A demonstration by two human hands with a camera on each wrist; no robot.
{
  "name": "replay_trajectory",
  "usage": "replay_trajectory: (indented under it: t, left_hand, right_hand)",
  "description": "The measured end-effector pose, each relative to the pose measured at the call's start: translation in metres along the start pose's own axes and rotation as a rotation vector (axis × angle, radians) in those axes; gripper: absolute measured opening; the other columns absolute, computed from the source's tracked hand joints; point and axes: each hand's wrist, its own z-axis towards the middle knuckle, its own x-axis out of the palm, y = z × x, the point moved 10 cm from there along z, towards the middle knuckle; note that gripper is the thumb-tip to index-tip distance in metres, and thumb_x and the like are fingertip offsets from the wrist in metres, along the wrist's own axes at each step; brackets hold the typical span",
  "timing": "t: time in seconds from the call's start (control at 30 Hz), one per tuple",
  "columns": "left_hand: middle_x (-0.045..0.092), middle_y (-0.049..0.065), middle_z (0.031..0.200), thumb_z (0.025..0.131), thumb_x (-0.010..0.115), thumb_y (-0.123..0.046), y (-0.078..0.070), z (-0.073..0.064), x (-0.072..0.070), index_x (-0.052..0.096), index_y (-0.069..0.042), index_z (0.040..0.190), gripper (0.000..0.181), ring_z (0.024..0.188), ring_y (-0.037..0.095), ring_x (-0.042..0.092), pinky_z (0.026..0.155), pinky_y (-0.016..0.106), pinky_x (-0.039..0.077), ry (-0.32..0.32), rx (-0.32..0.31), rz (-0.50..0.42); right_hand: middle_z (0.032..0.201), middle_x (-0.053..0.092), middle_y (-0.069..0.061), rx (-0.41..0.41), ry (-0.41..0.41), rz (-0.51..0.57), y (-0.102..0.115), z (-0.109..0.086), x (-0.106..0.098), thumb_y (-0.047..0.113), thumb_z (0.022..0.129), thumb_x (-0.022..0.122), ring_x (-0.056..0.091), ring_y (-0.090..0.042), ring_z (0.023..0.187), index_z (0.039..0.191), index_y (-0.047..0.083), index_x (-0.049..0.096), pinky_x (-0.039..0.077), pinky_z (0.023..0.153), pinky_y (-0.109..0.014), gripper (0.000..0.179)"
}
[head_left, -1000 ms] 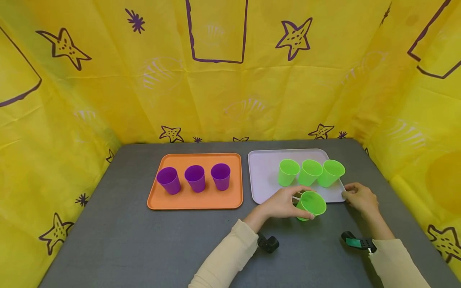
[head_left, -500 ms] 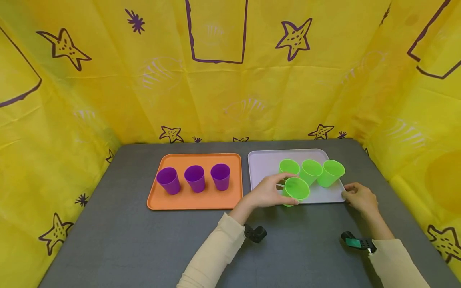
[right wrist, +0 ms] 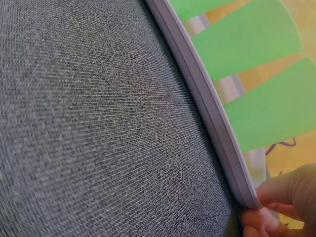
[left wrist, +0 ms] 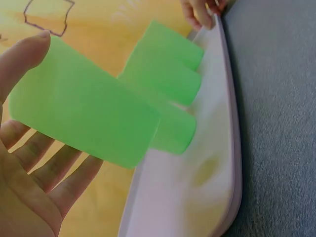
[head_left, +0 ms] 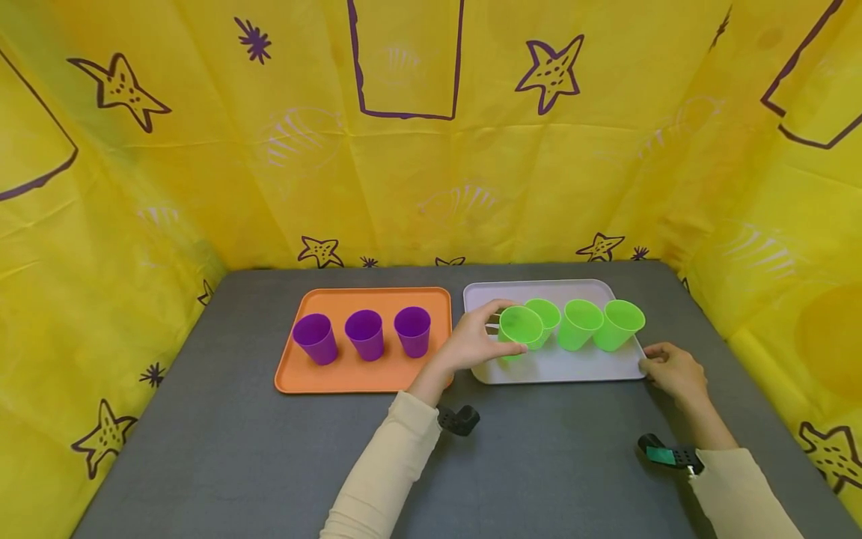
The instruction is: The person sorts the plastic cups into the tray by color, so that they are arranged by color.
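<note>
My left hand [head_left: 474, 340] grips a bright green plastic cup [head_left: 520, 326] by its side, thumb opposite the fingers. In the left wrist view that cup [left wrist: 84, 106] is raised over the pale lavender tray [head_left: 572, 365], its base clear of the tray surface. Three more green cups stand upright in a row on the tray: one [head_left: 548, 318] partly behind the held cup, a middle one [head_left: 581, 326] and a right one [head_left: 618, 327]. At the tray's front right corner, my right hand [head_left: 676, 372] pinches the rim, with the thumb above and fingers below.
An orange tray [head_left: 364, 382] lies to the left, bearing three upright purple cups: a left one [head_left: 316, 340], a middle one [head_left: 365, 337] and a right one [head_left: 413, 333]. Yellow patterned cloth [head_left: 404, 187] encloses the grey table [head_left: 269, 464] at the back and sides.
My left hand has carried the green cup leftward and away from me, from in front of the tray to over its left part. The right hand stays at the tray corner.
</note>
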Motion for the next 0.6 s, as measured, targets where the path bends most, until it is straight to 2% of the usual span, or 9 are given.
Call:
replay_trajectory:
  t: [0.13, 0.27, 0.43, 0.6]
  left_hand:
    - [0.059, -0.001, 0.116, 0.069, 0.081, -0.021, 0.008, 0.001, -0.008, 0.053, -0.018, 0.124, 0.062, 0.100, 0.021, 0.060, 0.088, 0.037, 0.051, -0.052, -0.024, -0.026]
    - [0.058, 0.001, 0.117, 0.070, 0.080, -0.022, 0.021, 0.003, -0.014, 0.052, -0.018, 0.125, 0.062, 0.101, 0.022, 0.059, 0.088, 0.036, 0.050, -0.094, -0.082, -0.030]
    - [0.057, 0.001, 0.119, 0.071, 0.079, -0.024, 0.032, 0.004, -0.016, 0.051, -0.017, 0.126, 0.062, 0.105, 0.026, 0.057, 0.091, 0.041, 0.048, -0.111, -0.113, -0.022]
    - [0.056, 0.002, 0.123, 0.073, 0.078, -0.025, 0.043, 0.006, -0.015, 0.051, -0.016, 0.127, 0.061, 0.107, 0.027, 0.057, 0.089, 0.036, 0.049, -0.123, -0.134, 0.005]
  right_hand:
    - [0.081, 0.067, -0.012, 0.000, -0.003, 0.009, 0.000, 0.000, 0.001, 0.016, 0.079, 0.057, 0.057, -0.008, 0.056, 0.108, -0.006, 0.056, 0.045, 0.052, -0.026, 0.036]
    - [0.081, 0.067, -0.012, 0.004, -0.008, 0.011, 0.000, 0.000, 0.001, 0.015, 0.079, 0.056, 0.058, -0.008, 0.057, 0.108, -0.005, 0.057, 0.046, 0.052, -0.025, 0.036]
    - [0.079, 0.067, -0.008, 0.003, -0.005, -0.007, 0.000, 0.001, 0.000, 0.016, 0.079, 0.057, 0.058, -0.008, 0.056, 0.108, -0.005, 0.057, 0.041, 0.053, -0.025, 0.036]
    - [0.079, 0.067, -0.009, -0.003, -0.005, 0.007, 0.001, 0.000, -0.001, 0.015, 0.078, 0.056, 0.058, -0.008, 0.056, 0.108, -0.005, 0.057, 0.044, 0.052, -0.025, 0.036]
